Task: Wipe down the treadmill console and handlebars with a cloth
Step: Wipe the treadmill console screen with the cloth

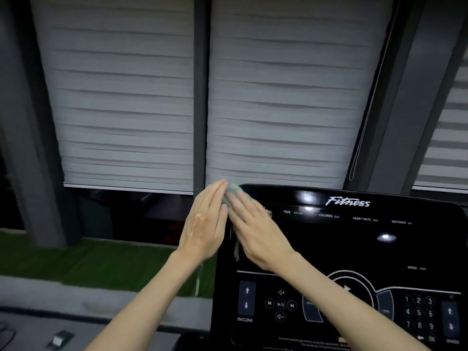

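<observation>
The black glossy treadmill console (354, 249) fills the lower right, with readout labels along its top and buttons and a number pad below. A pale green cloth (234, 190) sits at the console's upper left corner, mostly hidden; a frayed bit hangs down the console's left edge. My right hand (255, 234) lies flat with straight fingers on the cloth, pressing it to the console face. My left hand (205, 224) stands edge-on, fingers straight, against the console's left side, its fingertips touching the cloth. No handlebars are in view.
Grey window blinds (126, 110) and dark frame posts (201, 97) stand behind the console. A green mat (88, 262) lies on the floor at the left, with a grey ledge (76, 302) nearer me.
</observation>
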The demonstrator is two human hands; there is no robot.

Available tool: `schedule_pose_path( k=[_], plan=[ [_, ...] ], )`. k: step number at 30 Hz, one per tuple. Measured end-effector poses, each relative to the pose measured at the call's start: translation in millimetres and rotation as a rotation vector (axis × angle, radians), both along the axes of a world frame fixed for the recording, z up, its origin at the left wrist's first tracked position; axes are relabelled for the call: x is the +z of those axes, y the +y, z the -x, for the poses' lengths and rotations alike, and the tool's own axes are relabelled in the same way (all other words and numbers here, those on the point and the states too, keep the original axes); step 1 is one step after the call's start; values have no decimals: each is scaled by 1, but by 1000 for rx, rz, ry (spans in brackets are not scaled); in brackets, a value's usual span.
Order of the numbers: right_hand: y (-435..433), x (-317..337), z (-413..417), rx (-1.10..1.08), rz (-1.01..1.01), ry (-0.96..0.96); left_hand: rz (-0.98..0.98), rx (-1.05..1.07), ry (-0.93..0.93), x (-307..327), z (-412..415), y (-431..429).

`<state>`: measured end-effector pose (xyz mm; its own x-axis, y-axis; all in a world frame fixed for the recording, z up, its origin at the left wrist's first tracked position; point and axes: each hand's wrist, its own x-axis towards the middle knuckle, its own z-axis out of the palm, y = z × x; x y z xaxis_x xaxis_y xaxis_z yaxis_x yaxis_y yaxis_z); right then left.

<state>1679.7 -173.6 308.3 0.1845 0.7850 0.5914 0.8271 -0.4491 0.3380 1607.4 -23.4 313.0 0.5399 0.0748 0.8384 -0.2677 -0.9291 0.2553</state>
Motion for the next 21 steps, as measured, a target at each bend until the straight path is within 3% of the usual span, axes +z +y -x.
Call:
schedule_pose_path(
  k=[4,8,10,12,13,15,18,21],
  plan=[
    [-14,-21,11,47,151,-13,-14,-41,7,-10,2,-1],
    [-15,-12,8,167,97,202,66,-135,-29,-31,11,-14],
    [-17,-13,12,253,-108,486,177,-165,-30,-30,9,-22],
    [-21,-11,14,306,-425,757,117,-201,5,-29,4,-29],
    [-22,-8,14,295,-509,799,45,-205,21,-33,1,-30],
    [-30,-1,10,232,-453,709,-112,-164,25,-45,-7,-27],
    [-50,13,-5,133,-152,439,-190,-136,-10,-55,-14,-17],
    [-65,38,-22,19,-124,284,-219,-159,-55,-55,-12,-9]
  ],
)
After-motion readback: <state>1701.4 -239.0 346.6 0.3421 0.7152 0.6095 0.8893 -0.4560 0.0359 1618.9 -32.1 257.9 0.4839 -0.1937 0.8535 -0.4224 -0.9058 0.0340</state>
